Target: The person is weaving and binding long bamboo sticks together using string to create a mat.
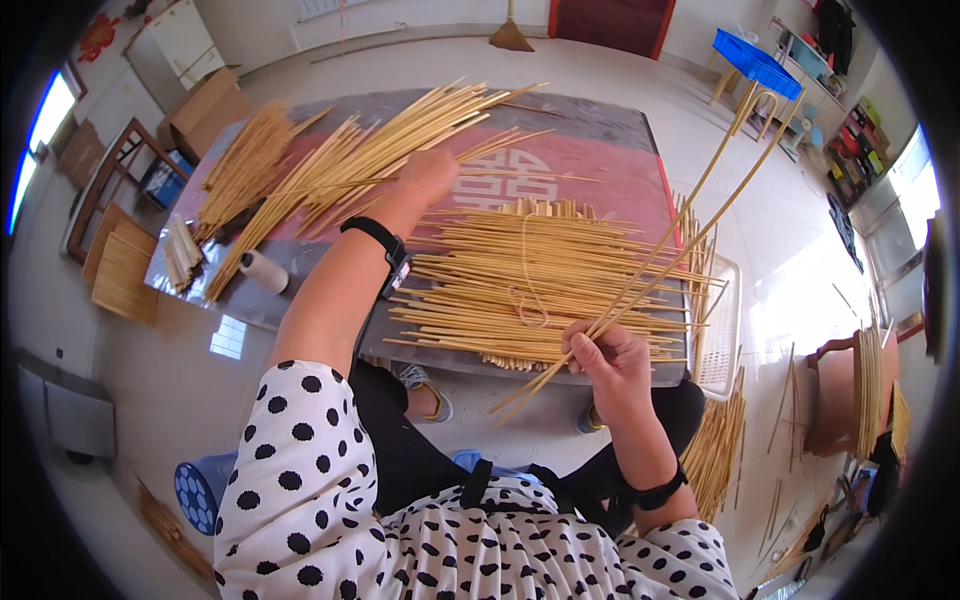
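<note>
right hand (pixel 612 362): shut tight on long bent sticks (pixel 700 215) pointing up-right | left hand (pixel 428 176): reaching far, on loose stick pile (pixel 350 160), grip hidden

Two hands: left hand (pixel 428 175), right hand (pixel 610 358). One thread spool (pixel 263 271). Bamboo strips (pixel 530 275) too many to count, perhaps hundreds.

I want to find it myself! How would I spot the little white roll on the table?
Start at the big table with its red and grey cloth. Go to its near left edge, just below the loose heap of pale yellow sticks that the left hand reaches into. There lies the white roll on its side: the only short, round, white thing among long thin sticks.
</note>
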Demonstrator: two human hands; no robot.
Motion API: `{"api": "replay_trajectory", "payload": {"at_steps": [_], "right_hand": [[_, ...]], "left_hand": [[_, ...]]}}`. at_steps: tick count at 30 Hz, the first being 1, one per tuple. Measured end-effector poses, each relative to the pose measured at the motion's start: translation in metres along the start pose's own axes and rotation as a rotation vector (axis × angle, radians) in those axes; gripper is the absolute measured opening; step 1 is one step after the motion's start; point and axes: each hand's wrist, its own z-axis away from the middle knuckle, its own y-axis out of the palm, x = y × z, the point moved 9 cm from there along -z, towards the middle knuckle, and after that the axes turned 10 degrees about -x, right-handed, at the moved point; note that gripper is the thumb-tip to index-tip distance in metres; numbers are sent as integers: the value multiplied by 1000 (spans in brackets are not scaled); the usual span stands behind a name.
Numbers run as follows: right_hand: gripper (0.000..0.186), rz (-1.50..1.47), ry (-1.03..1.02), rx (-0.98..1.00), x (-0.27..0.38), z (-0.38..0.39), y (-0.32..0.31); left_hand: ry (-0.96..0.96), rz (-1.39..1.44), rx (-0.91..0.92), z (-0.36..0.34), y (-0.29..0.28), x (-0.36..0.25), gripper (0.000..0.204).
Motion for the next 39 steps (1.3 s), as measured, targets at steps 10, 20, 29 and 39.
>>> {"api": "replay_trajectory", "payload": {"at_steps": [10, 20, 29, 39], "right_hand": [[12, 19, 76, 83, -14, -13, 17], [15, 29, 14, 271, -14, 34, 63], [21, -25, -6, -76, -25, 17, 9], [24, -283, 17, 101, -6, 35, 63]], "left_hand": [[-297, 933, 31, -5, -84, -38, 20], [-357, 1496, 59, 67, -220, -122, 16], [-589, 1586, -1390, 189, -361, 23, 9], [-869, 1935, -571, 202, -194, -132, 19]]}}
